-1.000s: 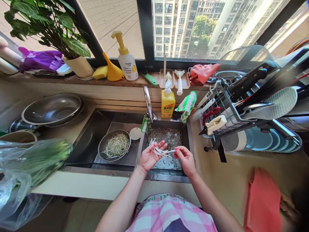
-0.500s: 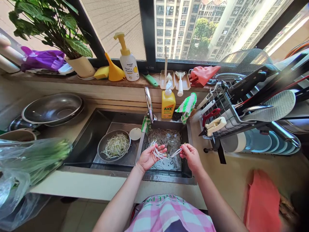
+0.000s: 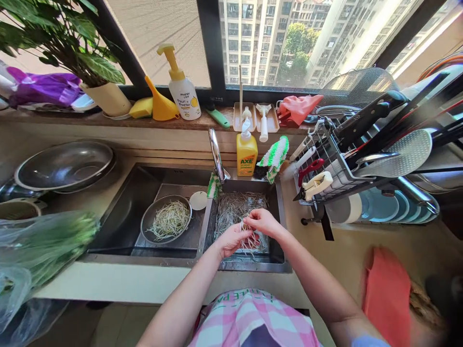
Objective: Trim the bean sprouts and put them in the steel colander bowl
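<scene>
My left hand (image 3: 232,240) is closed around a small bunch of bean sprouts (image 3: 248,242) over the right basin of the sink (image 3: 278,202). The thumb and fingers of my right hand (image 3: 265,223) pinch together at the top of that bunch, touching or nearly touching the left fingers. Below both hands, loose sprouts (image 3: 235,202) float in the water of the right basin. In the left basin stands a round metal bowl (image 3: 145,220) heaped with bean sprouts (image 3: 170,219). A small white dish (image 3: 198,200) lies just right of the bowl.
A faucet (image 3: 216,154) rises behind the divider, with a yellow soap bottle (image 3: 247,156) beside it. At right stands a utensil rack (image 3: 340,168) with knives. A pan (image 3: 65,166) and bagged greens (image 3: 61,246) lie left. A red cloth item (image 3: 387,294) rests on the right counter.
My right hand has moved left to meet my left hand at the sprouts. My left hand has turned and closed from an open palm. The view has shifted slightly.
</scene>
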`<action>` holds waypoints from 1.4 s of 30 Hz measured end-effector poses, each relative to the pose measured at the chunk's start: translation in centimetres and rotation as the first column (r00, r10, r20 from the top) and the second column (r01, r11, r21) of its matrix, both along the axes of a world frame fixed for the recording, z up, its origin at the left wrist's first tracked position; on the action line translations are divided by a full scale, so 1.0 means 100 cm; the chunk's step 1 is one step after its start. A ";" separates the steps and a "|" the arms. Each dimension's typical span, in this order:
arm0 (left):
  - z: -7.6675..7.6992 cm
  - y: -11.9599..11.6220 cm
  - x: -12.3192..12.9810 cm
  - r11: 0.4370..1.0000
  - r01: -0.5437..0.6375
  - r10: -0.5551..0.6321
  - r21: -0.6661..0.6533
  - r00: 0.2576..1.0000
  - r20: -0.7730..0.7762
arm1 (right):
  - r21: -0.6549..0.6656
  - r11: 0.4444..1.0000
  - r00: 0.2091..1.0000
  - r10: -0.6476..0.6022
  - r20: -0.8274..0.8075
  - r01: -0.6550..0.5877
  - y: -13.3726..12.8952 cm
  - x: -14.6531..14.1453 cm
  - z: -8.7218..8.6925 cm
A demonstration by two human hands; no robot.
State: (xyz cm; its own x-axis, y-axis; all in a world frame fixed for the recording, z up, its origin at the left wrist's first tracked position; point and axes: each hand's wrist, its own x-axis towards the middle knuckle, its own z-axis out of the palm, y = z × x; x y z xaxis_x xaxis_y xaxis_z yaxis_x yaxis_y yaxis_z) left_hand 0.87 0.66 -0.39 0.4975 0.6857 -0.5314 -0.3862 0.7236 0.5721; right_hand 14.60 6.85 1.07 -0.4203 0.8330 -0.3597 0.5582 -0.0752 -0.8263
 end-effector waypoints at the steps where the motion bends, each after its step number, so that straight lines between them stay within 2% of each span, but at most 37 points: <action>1: -0.001 0.000 0.000 1.000 -0.018 0.018 -0.008 1.000 -0.003 | 0.050 0.999 1.000 -0.016 0.017 0.015 -0.002 0.001 -0.001; 5: -0.003 0.002 -0.004 0.986 -0.148 0.152 -0.071 0.987 0.052 | 0.209 0.963 0.985 -0.167 -0.040 0.172 -0.016 0.011 0.003; 7: -0.003 0.004 -0.005 0.969 -0.220 0.228 -0.115 0.972 0.060 | 0.248 0.951 0.980 -0.159 -0.119 0.185 -0.028 0.018 0.005; 9: -0.003 0.006 -0.005 0.952 -0.273 0.282 -0.139 0.958 0.053 | 0.302 0.945 0.986 -0.084 -0.147 0.126 -0.041 0.023 0.007; 11: -0.004 0.007 -0.003 0.943 -0.300 0.309 -0.142 0.950 0.042 | 0.391 0.919 0.996 -0.019 -0.087 0.052 -0.050 0.026 0.009; 16: -0.007 0.006 0.002 0.926 -0.342 0.351 -0.159 0.936 0.031 | 0.564 0.819 0.984 0.000 0.176 -0.101 -0.057 0.024 0.013; 19: -0.008 0.006 0.002 0.908 -0.376 0.389 -0.185 0.921 0.034 | 0.577 0.804 0.973 0.009 0.229 -0.144 -0.056 0.020 0.010; 21: -0.009 0.005 0.003 0.900 -0.395 0.409 -0.187 0.911 0.046 | 0.568 0.818 0.983 -0.014 0.185 -0.095 -0.056 0.017 0.005; 24: -0.010 0.005 0.003 0.885 -0.429 0.447 -0.181 0.891 0.079 | 0.496 0.860 0.989 -0.148 0.011 0.123 -0.058 0.014 -0.004; 27: -0.009 0.004 0.002 0.876 -0.455 0.475 -0.163 0.873 0.112 | 0.295 0.873 0.919 -0.347 -0.186 0.389 -0.056 0.012 -0.013; 30: -0.006 0.003 -0.003 0.880 -0.466 0.474 -0.094 0.873 0.112 | 0.054 0.875 0.841 -0.443 -0.310 0.481 -0.050 0.016 -0.026; 31: -0.004 0.002 -0.005 0.882 -0.468 0.472 -0.062 0.875 0.106 | 0.020 0.886 0.848 -0.437 -0.300 0.463 -0.048 0.017 -0.032; 32: -0.003 0.001 -0.007 0.882 -0.471 0.472 -0.029 0.876 0.097 | 0.026 0.912 0.891 -0.394 -0.224 0.410 -0.047 0.019 -0.040; 34: -0.002 -0.001 -0.011 0.879 -0.476 0.473 0.031 0.878 0.073 | 0.079 0.973 0.973 -0.223 0.068 0.217 -0.045 0.023 -0.058; 35: -0.002 -0.002 -0.013 0.878 -0.475 0.472 0.050 0.879 0.058 | 0.081 0.994 0.957 -0.091 0.274 0.072 -0.046 0.024 -0.068; 37: -0.002 -0.003 -0.015 0.880 -0.470 0.469 0.069 0.883 0.029 | 0.044 0.997 0.898 0.035 0.440 -0.061 -0.048 0.024 -0.085; 39: -0.003 -0.005 -0.019 0.882 -0.464 0.465 0.077 0.885 0.004 | 0.024 0.993 0.862 0.089 0.500 -0.116 -0.052 0.023 -0.097; 42: -0.006 -0.006 -0.036 0.880 -0.469 0.472 0.067 0.881 -0.037 | 0.022 0.984 0.817 0.135 0.560 -0.178 -0.055 0.019 -0.104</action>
